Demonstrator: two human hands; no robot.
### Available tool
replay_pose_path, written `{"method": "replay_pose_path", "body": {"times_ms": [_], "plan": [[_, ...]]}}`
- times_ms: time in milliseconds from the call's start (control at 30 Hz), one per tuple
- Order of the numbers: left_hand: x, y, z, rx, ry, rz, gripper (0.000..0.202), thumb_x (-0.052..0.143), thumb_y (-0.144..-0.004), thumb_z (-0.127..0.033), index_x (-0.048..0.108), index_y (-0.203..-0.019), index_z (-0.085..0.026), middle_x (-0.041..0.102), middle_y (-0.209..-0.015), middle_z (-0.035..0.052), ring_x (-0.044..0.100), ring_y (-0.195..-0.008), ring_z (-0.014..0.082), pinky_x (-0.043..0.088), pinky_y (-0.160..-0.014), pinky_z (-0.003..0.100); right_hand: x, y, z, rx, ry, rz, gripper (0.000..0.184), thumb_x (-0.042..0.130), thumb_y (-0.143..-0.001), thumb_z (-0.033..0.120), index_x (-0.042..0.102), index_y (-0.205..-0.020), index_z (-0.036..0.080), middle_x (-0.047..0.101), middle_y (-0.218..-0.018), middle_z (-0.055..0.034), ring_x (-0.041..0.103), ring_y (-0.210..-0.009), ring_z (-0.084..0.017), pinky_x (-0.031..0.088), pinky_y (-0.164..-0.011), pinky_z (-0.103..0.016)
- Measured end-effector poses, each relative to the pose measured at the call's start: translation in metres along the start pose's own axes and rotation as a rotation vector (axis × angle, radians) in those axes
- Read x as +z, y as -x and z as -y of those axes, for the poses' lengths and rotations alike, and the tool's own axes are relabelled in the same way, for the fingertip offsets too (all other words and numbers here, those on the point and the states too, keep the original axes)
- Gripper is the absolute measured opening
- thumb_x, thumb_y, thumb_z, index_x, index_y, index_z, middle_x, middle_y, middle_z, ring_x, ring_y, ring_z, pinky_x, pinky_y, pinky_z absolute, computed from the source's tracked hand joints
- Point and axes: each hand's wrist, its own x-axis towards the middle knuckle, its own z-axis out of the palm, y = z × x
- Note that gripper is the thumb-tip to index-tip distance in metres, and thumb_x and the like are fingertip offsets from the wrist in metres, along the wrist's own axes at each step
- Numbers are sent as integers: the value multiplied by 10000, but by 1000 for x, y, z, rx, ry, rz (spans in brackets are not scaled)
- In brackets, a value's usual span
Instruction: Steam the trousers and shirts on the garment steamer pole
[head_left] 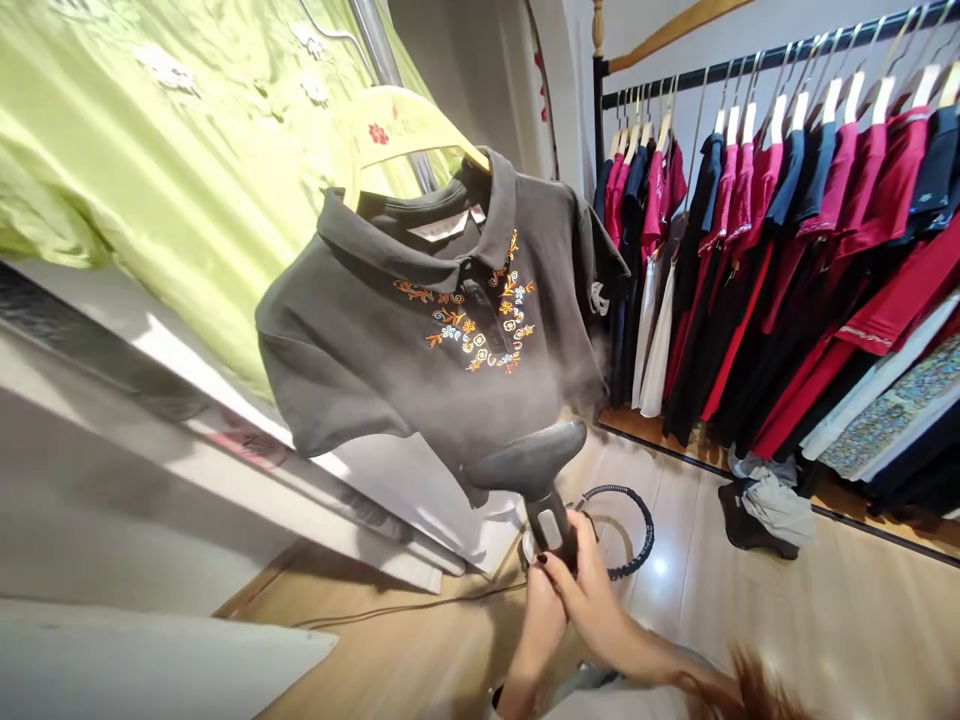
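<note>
A dark grey polo shirt (360, 330) with orange and white floral embroidery hangs on a pale yellow hanger (420, 120). In front of its lower part is the black head of a handheld garment steamer (529, 462), with whitish steam around it. My right hand (589, 595) is closed around the steamer's handle, the thumb lying across its front. Lower and to the left, my left hand (546, 605) is closed at the base of the same handle. Its fingers are mostly hidden behind the handle and my right hand.
A lime-green garment (172, 170) hangs behind the shirt, beside a metal pole (379, 45). To the right stands a rack (660, 90) of red, navy and black clothes. A ribbed black hose (646, 525) loops near the floor, where a thin cable (390, 610) also runs.
</note>
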Motion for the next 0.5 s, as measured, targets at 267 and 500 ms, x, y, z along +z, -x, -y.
{"method": "replay_pose_path", "body": {"times_ms": [267, 500], "plan": [[2, 4, -4, 180, -319, -274, 389, 877, -604, -468, 684, -885, -280, 724, -829, 50, 709, -736, 281, 624, -743, 407, -68, -81, 10, -116, -21, -179, 325, 585, -969, 477, 677, -1183, 251, 658, -1292, -110, 590, -1251, -277, 448, -1136, -489], [35, 17, -8, 244, -419, -625, 357, 829, -649, -541, 669, -772, -246, 629, -620, 23, 654, -575, 285, 586, -575, 430, -90, -272, 42, -51, -461, -245, 710, 778, -722, 595, 512, -1298, 276, 576, -1397, -102, 601, -1253, -227, 533, -1033, -398]]}}
